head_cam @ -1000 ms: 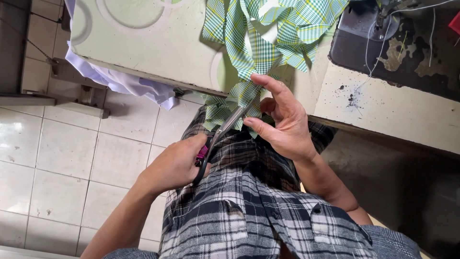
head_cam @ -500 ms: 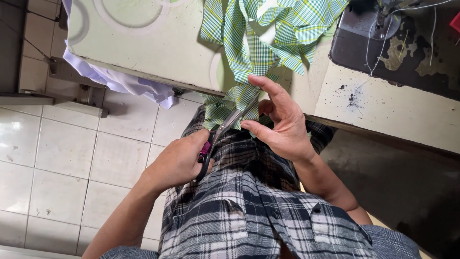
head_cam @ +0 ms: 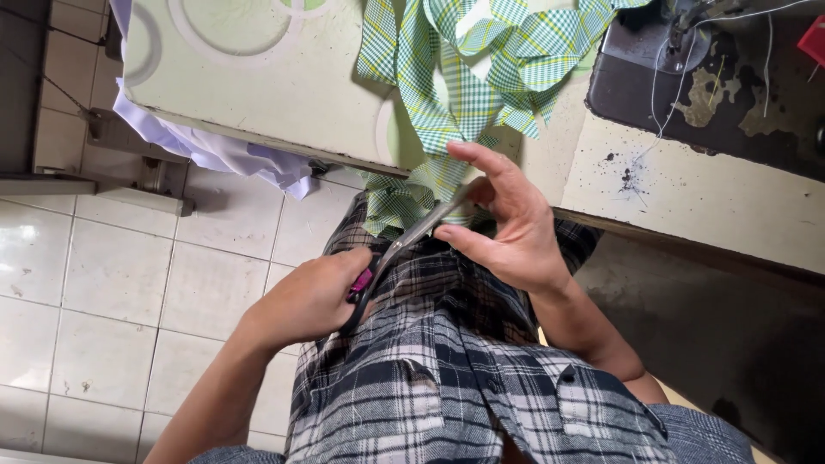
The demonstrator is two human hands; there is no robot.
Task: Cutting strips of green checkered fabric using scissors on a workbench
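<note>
The person wears a dark plaid shirt in black, grey and white checks, buttoned down the front; both forearms are bare.

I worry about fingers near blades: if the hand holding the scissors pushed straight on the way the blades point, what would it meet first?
The left hand aims the scissors up toward the green checked fabric pinched by the right hand. Fabric comes first, though those fingers look very close; depth is unclear.
</note>
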